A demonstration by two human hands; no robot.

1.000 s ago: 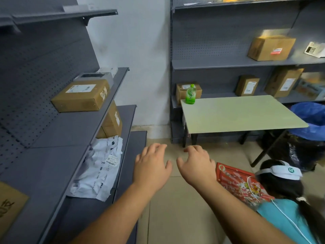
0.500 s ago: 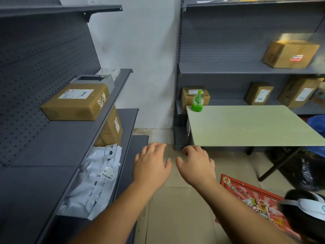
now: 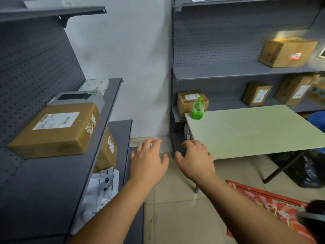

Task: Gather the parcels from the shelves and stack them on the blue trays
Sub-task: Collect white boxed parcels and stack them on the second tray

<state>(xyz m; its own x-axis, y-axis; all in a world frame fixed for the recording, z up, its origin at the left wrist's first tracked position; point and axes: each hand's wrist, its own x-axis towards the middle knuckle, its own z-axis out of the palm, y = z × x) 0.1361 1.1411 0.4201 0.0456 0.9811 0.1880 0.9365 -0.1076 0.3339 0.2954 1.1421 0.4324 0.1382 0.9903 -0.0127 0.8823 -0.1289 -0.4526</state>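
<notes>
My left hand [image 3: 148,160] and my right hand [image 3: 196,159] are stretched out side by side over the floor, fingers relaxed, holding nothing. On the left shelf [image 3: 52,182] lies a flat brown parcel [image 3: 56,131] with a grey box [image 3: 77,98] behind it. One level lower sit another brown box [image 3: 107,152] and a white mailer bag [image 3: 102,191]. The right shelving holds several brown cartons, among them a small carton [image 3: 189,101], a labelled box [image 3: 257,93] and a large box [image 3: 287,51]. No blue tray is in view.
A pale green folding table [image 3: 255,131] stands ahead on the right with a green bottle [image 3: 197,109] at its corner. A red printed bag [image 3: 274,210] lies on the tiled floor. Another person's head [image 3: 316,210] shows at the lower right. Black bags [image 3: 307,169] sit under the table.
The view has moved closer to the corner and turned left; the person at the lower right has slid nearly out of frame. Both hands stay open and empty, side by side.
</notes>
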